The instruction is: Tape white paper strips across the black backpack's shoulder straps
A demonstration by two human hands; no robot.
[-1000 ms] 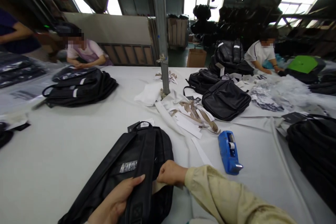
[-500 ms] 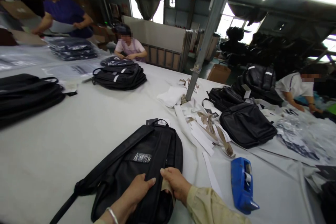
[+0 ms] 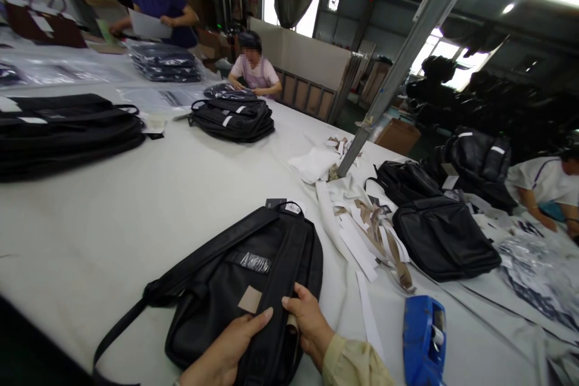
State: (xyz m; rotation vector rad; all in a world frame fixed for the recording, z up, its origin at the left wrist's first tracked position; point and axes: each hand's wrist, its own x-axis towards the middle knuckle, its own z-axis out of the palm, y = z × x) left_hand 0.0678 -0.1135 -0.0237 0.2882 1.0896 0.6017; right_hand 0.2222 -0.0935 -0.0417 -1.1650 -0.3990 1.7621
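Note:
A black backpack (image 3: 205,313) lies on the table in front of me, its strap side up. My left hand (image 3: 233,341) is closed at one shoulder strap (image 3: 283,265), thumb on top and fingers mostly hidden. On the strap's other side, my right hand (image 3: 312,321) pinches a curled piece of brown paper (image 3: 293,329). A flat square of brown paper (image 3: 250,300) shows left of that strap; whether the two pieces join beneath it I cannot tell. Clear plastic film (image 3: 256,262) wraps a band on the back panel. A dark tag (image 3: 275,203) lies by the top handle.
A blue tape dispenser (image 3: 418,338) stands at my right. Paper strips (image 3: 357,241) lie beside a slanted metal post (image 3: 384,90). More black backpacks (image 3: 446,238) rest right, with stacked ones (image 3: 67,132) at left and farther back (image 3: 235,117). Several co-workers are around the table.
A brown paper square now shows left of the strap. My right hand still grips the brown paper, which looks more curled. The view has shifted, so the surroundings sit differently.

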